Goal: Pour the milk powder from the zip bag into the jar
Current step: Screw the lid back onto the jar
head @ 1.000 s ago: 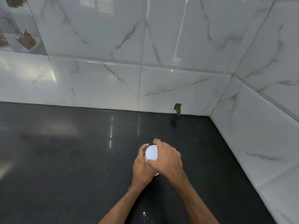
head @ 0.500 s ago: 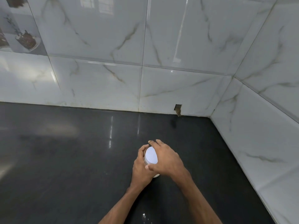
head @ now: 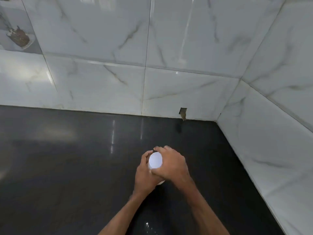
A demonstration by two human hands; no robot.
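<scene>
Behind the dark worktop [head: 67,167] stand two tiled walls [head: 169,39], one at the back and one on the right, and they meet in a corner on the far right. Their tiles are large, white and glossy, with grey marble veins. One tile at the far left [head: 17,36] carries a printed brown picture. At the foot of the back wall, close to the corner, one small notch [head: 183,113] is cut in a tile.

One worktop is visible; it is black, polished, and shows pale reflections of light. Two bare forearms come from the bottom edge towards the middle. Two hands meet around one jar [head: 160,182], which stands on the worktop near the centre and is mostly hidden. The left hand [head: 145,175] is curled around the body of the jar from the left side. The right hand [head: 172,165] is bent over the top, its fingers closed on the edge of one round white lid [head: 155,160]. A few small white specks [head: 147,224] lie on the worktop between the forearms. What the specks are I cannot tell.
</scene>
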